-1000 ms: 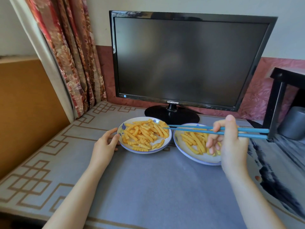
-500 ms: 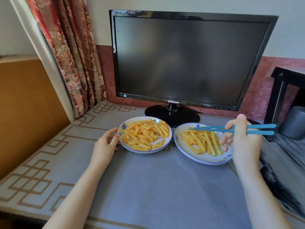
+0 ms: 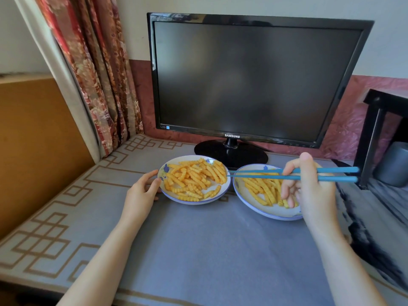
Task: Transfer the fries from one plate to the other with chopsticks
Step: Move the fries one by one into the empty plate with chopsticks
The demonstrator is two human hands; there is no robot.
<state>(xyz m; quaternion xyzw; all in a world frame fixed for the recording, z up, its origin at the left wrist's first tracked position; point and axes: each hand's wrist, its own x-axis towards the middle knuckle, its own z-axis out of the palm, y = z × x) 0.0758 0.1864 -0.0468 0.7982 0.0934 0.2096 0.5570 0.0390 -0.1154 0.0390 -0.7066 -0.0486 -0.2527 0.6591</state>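
Right grip (image 3: 313, 186) pinches blue chopsticks (image 3: 254, 176), held level above the right plate (image 3: 260, 209). Tips slightly parted, at the right edge of the fries (image 3: 194, 177) heaped on the left plate (image 3: 194, 202); fry caught or not, cannot tell. Left grip (image 3: 141, 193) loosely curved, thumb touching that plate's left rim. More fries on right plate. Both plates on grey desk (image 3: 209, 250), monitor (image 3: 254, 80) behind.

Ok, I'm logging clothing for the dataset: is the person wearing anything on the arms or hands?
Nothing that shows. The left forearm and right forearm are bare to the picture's bottom edge, no sleeve or cuff in view. The left hand and right hand show no glove, ring, watch or bracelet.
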